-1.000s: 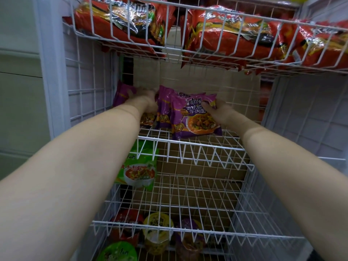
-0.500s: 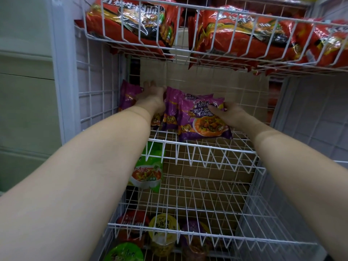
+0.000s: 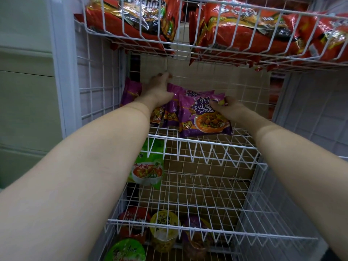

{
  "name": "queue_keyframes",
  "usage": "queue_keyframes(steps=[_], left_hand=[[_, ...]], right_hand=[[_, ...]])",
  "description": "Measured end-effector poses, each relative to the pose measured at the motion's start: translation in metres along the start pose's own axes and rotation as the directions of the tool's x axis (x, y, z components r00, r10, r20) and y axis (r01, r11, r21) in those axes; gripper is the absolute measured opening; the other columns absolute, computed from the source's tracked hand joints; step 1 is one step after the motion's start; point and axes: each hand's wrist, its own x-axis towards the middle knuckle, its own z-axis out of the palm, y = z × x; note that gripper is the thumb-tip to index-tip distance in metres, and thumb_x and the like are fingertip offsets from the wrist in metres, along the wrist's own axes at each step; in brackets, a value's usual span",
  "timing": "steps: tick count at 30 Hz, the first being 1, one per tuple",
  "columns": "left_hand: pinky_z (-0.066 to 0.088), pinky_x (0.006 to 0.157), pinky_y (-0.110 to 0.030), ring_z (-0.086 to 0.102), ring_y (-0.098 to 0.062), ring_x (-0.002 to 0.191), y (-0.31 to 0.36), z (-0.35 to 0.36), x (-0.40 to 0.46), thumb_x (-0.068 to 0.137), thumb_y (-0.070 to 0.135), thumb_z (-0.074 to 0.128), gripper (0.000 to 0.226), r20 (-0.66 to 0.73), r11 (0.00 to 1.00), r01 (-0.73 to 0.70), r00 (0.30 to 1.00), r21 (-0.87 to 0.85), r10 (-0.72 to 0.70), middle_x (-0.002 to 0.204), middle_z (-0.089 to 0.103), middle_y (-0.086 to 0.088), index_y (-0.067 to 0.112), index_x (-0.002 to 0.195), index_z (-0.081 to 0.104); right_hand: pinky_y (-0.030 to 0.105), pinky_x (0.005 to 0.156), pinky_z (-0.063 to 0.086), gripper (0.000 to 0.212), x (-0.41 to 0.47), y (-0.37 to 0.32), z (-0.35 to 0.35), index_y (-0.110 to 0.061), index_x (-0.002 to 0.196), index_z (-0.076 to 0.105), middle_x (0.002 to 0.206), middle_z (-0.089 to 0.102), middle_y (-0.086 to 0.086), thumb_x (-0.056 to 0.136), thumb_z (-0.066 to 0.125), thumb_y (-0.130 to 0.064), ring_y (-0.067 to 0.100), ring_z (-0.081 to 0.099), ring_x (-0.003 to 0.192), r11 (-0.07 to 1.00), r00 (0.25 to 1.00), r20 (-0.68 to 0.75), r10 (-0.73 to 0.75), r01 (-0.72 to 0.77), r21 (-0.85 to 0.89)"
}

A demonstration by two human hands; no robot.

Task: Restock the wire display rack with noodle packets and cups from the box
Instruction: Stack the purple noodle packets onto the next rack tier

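Several purple noodle packets lie overlapping on the middle shelf of the white wire rack. My left hand rests flat on the packets at the back left, fingers stretched toward the rear wire. My right hand pinches the top right corner of the front purple packet. Red noodle packets fill the top shelf. A green noodle packet stands at the left of the lower shelf. Noodle cups sit on the bottom shelf.
A pale cabinet stands to the left of the rack. The rack's wire side panels close in both sides. Brown cardboard shows behind the rear wire. The lower shelf holds only the green packet.
Both hands have stayed on the purple packets. The view has shifted slightly left and down; the left hand's fingers reach further back over the packets.
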Motion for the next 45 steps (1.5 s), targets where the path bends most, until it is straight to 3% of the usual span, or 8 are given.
queue_keyframes(steps=[4, 8, 13, 20, 26, 29, 32, 45], left_hand=[[0.048, 0.106, -0.045, 0.056, -0.026, 0.125, -0.005, 0.008, 0.002, 0.084, 0.028, 0.079, 0.058, 0.223, 0.997, 0.021, 0.975, -0.074, -0.004, 0.136, 0.058, -0.002, 0.038, 0.135, 0.054], [0.022, 0.122, -0.052, 0.018, -0.033, 0.151, -0.004, 0.009, 0.004, 0.09, 0.04, 0.071, 0.064, 0.288, 0.983, -0.041, 0.958, 0.177, -0.012, 0.163, 0.023, -0.003, 0.04, 0.148, 0.044], [0.017, 0.121, -0.061, 0.0, -0.037, 0.154, -0.002, 0.011, 0.0, 0.095, 0.048, 0.062, 0.067, 0.332, 0.945, -0.04, 0.941, 0.323, -0.073, 0.168, 0.001, -0.001, 0.046, 0.154, 0.029], [0.024, 0.118, -0.052, 0.02, -0.035, 0.147, 0.002, 0.002, -0.006, 0.093, 0.044, 0.064, 0.062, 0.22, 0.947, -0.11, 0.975, 0.302, 0.044, 0.161, 0.021, -0.004, 0.05, 0.148, 0.035], [0.045, 0.106, -0.046, 0.052, -0.035, 0.125, 0.009, -0.002, -0.009, 0.092, 0.019, 0.063, 0.071, 0.113, 0.996, 0.054, 0.992, 0.072, -0.062, 0.143, 0.049, -0.012, 0.028, 0.153, 0.027], [0.023, 0.119, -0.056, 0.026, -0.035, 0.146, 0.001, -0.005, -0.006, 0.091, 0.03, 0.061, 0.071, 0.151, 0.954, 0.093, 0.979, 0.284, -0.14, 0.157, 0.032, -0.014, 0.023, 0.153, 0.029], [0.004, 0.119, -0.065, -0.004, -0.032, 0.154, -0.006, -0.002, -0.006, 0.091, 0.034, 0.063, 0.087, 0.257, 0.905, 0.053, 0.95, 0.422, -0.175, 0.167, 0.003, -0.01, 0.026, 0.16, 0.011], [0.031, 0.106, -0.069, 0.016, -0.033, 0.148, -0.004, -0.006, -0.002, 0.08, 0.027, 0.083, 0.087, 0.125, 0.887, 0.13, 0.971, 0.444, -0.205, 0.157, 0.024, -0.009, 0.022, 0.151, 0.032]], right_hand=[[0.037, 0.109, 0.039, 0.065, 0.0, 0.001, 0.001, -0.02, 0.148, 0.041, 0.148, 0.051, 0.007, 0.095, 0.062, -0.051, 0.031, 0.051, 0.133, 0.995, 0.995, 0.071, 0.068, -0.073, 0.072], [0.05, 0.108, 0.046, 0.063, 0.001, 0.002, 0.002, -0.023, 0.142, 0.045, 0.14, 0.058, 0.004, 0.09, 0.07, -0.049, 0.029, 0.058, 0.123, 0.98, 0.993, 0.092, 0.08, -0.095, 0.176], [0.036, 0.104, 0.043, 0.057, -0.003, -0.002, 0.001, -0.021, 0.142, 0.047, 0.138, 0.058, 0.003, 0.094, 0.067, -0.044, 0.027, 0.056, 0.125, 0.995, 0.999, 0.047, 0.023, -0.027, 0.096], [0.029, 0.092, 0.039, 0.051, -0.003, -0.012, 0.008, -0.02, 0.137, 0.051, 0.135, 0.059, 0.002, 0.095, 0.064, -0.046, 0.022, 0.056, 0.12, 0.991, 0.994, -0.022, -0.106, 0.108, 0.073], [0.034, 0.097, 0.046, 0.054, 0.001, -0.009, 0.007, -0.018, 0.135, 0.056, 0.133, 0.063, 0.005, 0.092, 0.069, -0.047, 0.025, 0.059, 0.121, 0.994, 0.997, -0.024, -0.068, 0.07, 0.085], [0.03, 0.09, 0.042, 0.053, 0.0, -0.008, 0.006, -0.017, 0.135, 0.056, 0.131, 0.063, 0.004, 0.092, 0.07, -0.044, 0.02, 0.059, 0.111, 0.992, 0.997, -0.025, -0.079, 0.081, 0.092], [0.028, 0.089, 0.04, 0.052, -0.001, -0.008, 0.004, -0.018, 0.136, 0.055, 0.132, 0.062, 0.004, 0.092, 0.069, -0.044, 0.02, 0.058, 0.111, 0.994, 0.996, -0.03, -0.084, 0.086, 0.069], [0.032, 0.097, 0.043, 0.043, -0.007, -0.01, 0.003, -0.017, 0.126, 0.061, 0.12, 0.065, 0.003, 0.092, 0.07, -0.041, 0.024, 0.059, 0.117, 0.998, 0.998, -0.034, -0.05, 0.051, 0.048]])
